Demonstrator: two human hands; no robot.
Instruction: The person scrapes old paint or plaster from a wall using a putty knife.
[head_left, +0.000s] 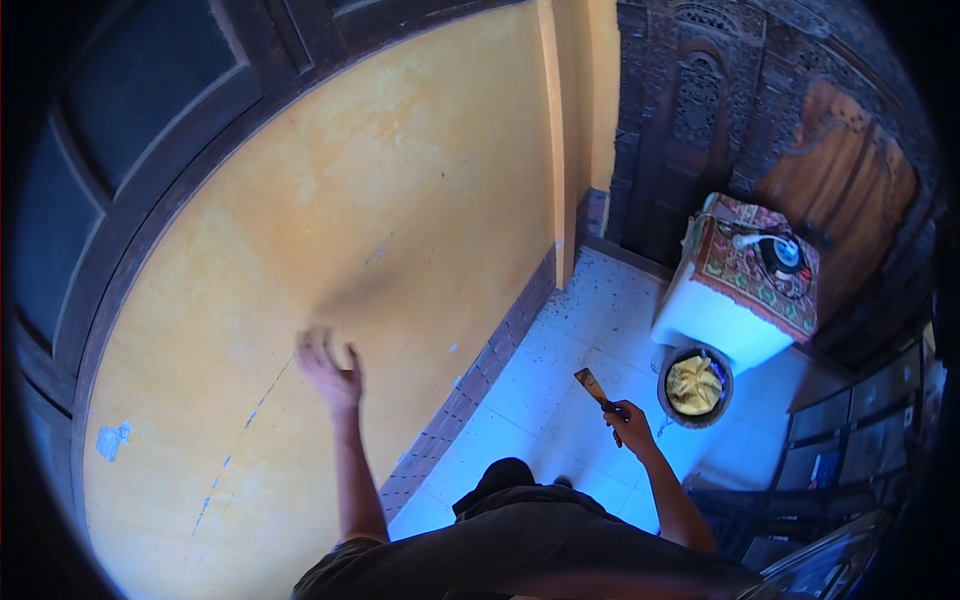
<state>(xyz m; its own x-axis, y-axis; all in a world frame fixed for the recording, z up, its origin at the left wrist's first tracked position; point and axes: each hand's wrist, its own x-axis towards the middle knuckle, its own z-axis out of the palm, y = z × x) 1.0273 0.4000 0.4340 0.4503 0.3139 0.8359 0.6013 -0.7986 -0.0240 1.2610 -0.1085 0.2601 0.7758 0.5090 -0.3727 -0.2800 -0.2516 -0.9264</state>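
Note:
My left hand is raised at the yellow plastered wall, its fingers apart and slightly blurred, with nothing in them; whether it touches the surface I cannot tell. A long cracked line with flaked paint runs down the wall beside it. In my right hand is a scraper with a flat blade and dark handle, held out over the pale tiled floor.
At the right stands a white box draped with a patterned rug, a dark coiled object on it. A round pot holding yellowish material is beside it. Carved wooden doors stand behind; dark furniture lines the lower right.

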